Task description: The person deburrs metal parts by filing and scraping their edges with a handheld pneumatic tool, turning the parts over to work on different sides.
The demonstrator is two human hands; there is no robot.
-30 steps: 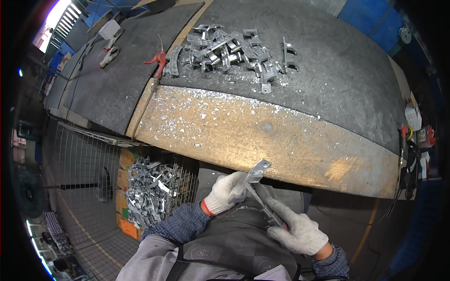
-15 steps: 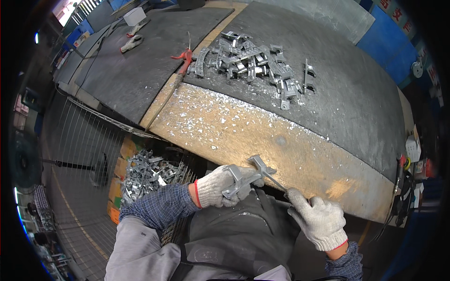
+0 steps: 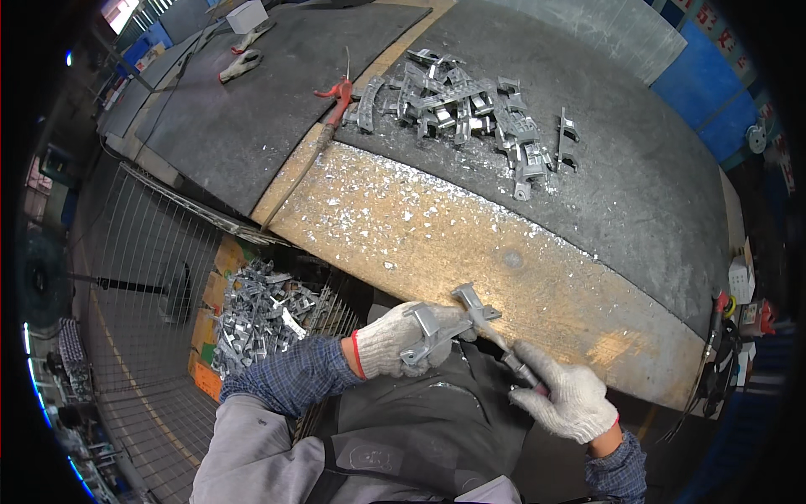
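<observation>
In my gloved left hand point(image 3: 388, 344) is a silver cast metal bracket point(image 3: 472, 302), its fingers wrapped round the middle. One end of the bracket reaches over the front edge of the wooden bench strip point(image 3: 403, 227). My right hand point(image 3: 577, 403), also in a white knitted glove, grips a narrow-bladed hand tool point(image 3: 522, 370) by its handle. The blade meets the bracket near its far end; the exact contact is too small to tell. A pile of similar brackets point(image 3: 457, 105) lies farther back on the black mat, with one bracket point(image 3: 567, 139) apart on its right.
A red air blow gun point(image 3: 337, 99) with a hose lies left of the pile. Below left, a wire-sided bin point(image 3: 332, 311) contains many metal parts point(image 3: 260, 311). Bright metal chips lie over the wood. Loose gloves point(image 3: 241, 65) and a white box point(image 3: 247, 16) are at the far left.
The tool has turned in my right hand, showing more of its handle and a wider face of its blade. The bracket has tilted slightly in my left hand. The whole view has shifted a little.
</observation>
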